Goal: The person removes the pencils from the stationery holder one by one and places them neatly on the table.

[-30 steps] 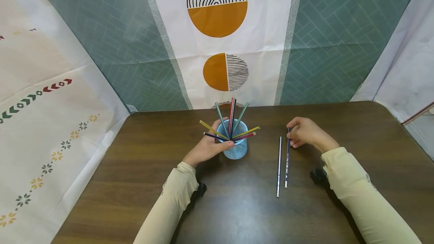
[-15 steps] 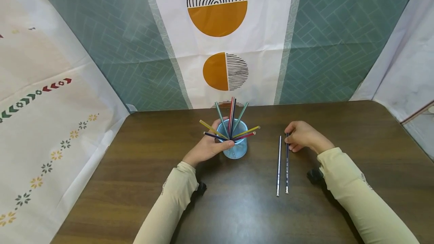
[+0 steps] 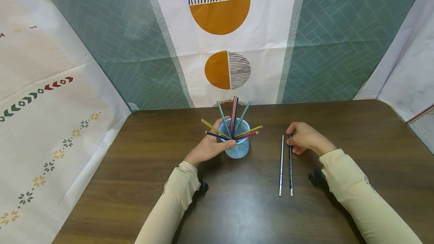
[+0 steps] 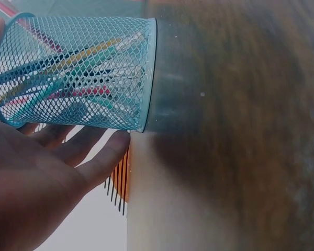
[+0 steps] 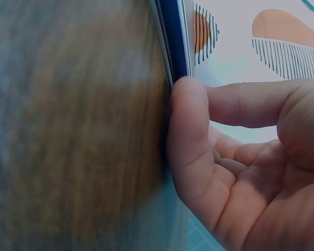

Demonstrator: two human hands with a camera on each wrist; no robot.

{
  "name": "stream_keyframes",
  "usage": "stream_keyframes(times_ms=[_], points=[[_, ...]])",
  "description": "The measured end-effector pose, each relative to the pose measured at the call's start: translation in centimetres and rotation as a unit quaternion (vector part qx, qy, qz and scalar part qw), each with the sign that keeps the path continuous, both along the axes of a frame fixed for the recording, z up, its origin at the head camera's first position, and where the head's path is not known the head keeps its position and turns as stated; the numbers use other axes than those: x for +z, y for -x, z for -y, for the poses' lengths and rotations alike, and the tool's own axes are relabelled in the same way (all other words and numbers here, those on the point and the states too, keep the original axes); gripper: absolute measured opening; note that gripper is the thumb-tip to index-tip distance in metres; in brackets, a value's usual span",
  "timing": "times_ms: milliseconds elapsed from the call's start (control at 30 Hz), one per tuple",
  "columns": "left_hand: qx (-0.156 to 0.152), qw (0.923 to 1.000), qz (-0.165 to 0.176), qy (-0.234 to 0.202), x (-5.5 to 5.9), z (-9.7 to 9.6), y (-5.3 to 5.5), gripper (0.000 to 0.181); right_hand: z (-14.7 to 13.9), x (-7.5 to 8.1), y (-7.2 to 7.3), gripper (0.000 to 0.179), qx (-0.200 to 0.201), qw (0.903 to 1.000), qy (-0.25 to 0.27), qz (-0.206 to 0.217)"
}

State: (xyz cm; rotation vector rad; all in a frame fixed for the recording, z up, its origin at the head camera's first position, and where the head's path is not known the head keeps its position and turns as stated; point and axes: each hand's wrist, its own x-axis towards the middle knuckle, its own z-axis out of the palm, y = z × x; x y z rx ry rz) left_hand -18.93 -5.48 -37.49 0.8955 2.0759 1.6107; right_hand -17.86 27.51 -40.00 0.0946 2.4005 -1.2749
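A light-blue mesh pencil cup stands upright on the table, with several pencils in yellow, green, red and dark blue fanning out of its top. My left hand grips the cup from the left, its thumb at the near rim. In the left wrist view the mesh wall of the pencil cup shows the pencils inside. Over on the right, my right hand pinches the far end of a dark blue pencil lying on the table. A second, silvery-blue pencil lies just left of it, nearly parallel.
The brown wooden table ends at its back edge against a green and white wall cloth. A patterned white cloth hangs along the left side, and another white sheet hangs on the right.
My right hand has shifted the pencil slightly toward me, its near end now about level with the other pencil's. The left hand and the cup have stayed in place.
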Motion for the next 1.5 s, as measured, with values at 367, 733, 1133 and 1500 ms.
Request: stream_keyframes(times_ms=[367, 733, 1133, 1500], points=[[-0.001, 1.0, 0.002, 0.003, 0.3, 0.1, -0.1, 0.082, 0.2, 0.3, -0.3, 0.033, 0.001, 0.9998, 0.012, 0.014], [0.0, 0.9999, 0.008, 0.006, 0.1, 0.0, -0.1, 0.079, -0.1, 2.4, -0.9, 0.059, 0.063, 0.9948, -0.017, -0.077], [0.0, 1.0, 0.003, 0.006, 0.3, 0.1, -0.1, 0.079, 4.2, 6.4, -3.6, 0.039, 0.101, 0.9609, 0.092, -0.241], [-0.002, 1.0, 0.0, 0.002, 0.1, 0.1, -0.1, 0.082, 5.8, 6.0, -4.3, 0.027, 0.097, 0.949, 0.085, -0.288]])
